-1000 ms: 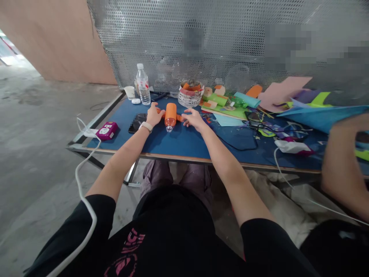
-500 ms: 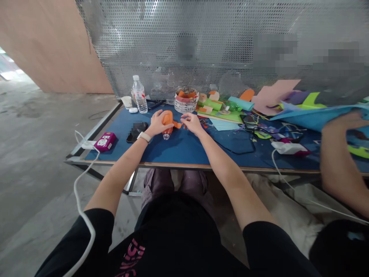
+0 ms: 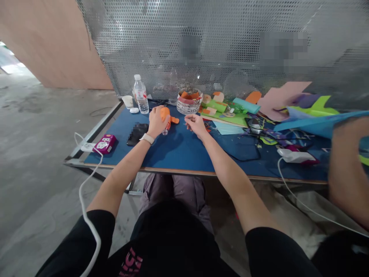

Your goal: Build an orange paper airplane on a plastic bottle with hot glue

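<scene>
My left hand [image 3: 158,122], with a pale band on its wrist, is closed around a small clear plastic bottle [image 3: 165,131] covered in orange paper. The bottle's neck points down toward me. From its right side an orange paper strip [image 3: 174,120] sticks out. Just right of that strip, apart from it, my right hand [image 3: 195,124] has its thumb and fingertips pinched together; whatever is between them is too small to make out.
A black wallet-like item [image 3: 137,134], purple box [image 3: 105,144], water bottle [image 3: 141,96] and paper cup [image 3: 127,102] are on the left. Behind my hands stands a round basket [image 3: 189,103] with orange scraps. Coloured paper [image 3: 284,96] and cables lie right, near another person's arm [image 3: 347,169].
My left hand has turned over the bottle, covering more of it, and the bottle neck has shifted up. My right hand has drawn slightly right, away from the orange strip.
</scene>
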### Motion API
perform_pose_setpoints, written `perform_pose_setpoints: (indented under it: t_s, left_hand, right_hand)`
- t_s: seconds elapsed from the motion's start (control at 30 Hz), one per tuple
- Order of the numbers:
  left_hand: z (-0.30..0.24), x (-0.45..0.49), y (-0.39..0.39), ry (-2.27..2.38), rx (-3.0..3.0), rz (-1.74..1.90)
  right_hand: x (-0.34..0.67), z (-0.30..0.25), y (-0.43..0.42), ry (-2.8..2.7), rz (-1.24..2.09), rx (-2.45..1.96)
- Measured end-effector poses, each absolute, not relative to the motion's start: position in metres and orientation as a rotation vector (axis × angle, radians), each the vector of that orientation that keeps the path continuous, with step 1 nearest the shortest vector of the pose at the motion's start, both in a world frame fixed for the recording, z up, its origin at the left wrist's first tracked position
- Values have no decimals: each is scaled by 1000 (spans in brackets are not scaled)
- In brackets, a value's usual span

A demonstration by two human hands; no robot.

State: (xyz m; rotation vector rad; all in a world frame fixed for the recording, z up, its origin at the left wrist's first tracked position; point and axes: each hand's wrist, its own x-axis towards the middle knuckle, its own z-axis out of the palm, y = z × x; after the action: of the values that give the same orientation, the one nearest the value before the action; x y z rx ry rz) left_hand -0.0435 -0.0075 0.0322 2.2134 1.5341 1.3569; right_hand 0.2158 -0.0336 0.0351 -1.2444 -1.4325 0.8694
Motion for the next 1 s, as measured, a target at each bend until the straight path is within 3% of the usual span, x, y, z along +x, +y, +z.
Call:
perform_pose_setpoints:
  t_s: [0.27, 0.53, 0.83, 1.0]
  left_hand:
    - [37, -28, -26, 1553, 2374, 1168]
    - [38, -22, -35, 1511, 2436, 1070]
    - [35, -17, -37, 1453, 2430, 1045]
    - [32, -15, -43, 1432, 2467, 1074]
  right_hand:
    - [221, 29, -34, -1777, 564, -1254]
    - [220, 29, -17, -1717, 514, -1276]
    - [248, 72, 98, -1794, -28, -1392]
    - [261, 75, 156, -1887, 9, -1431]
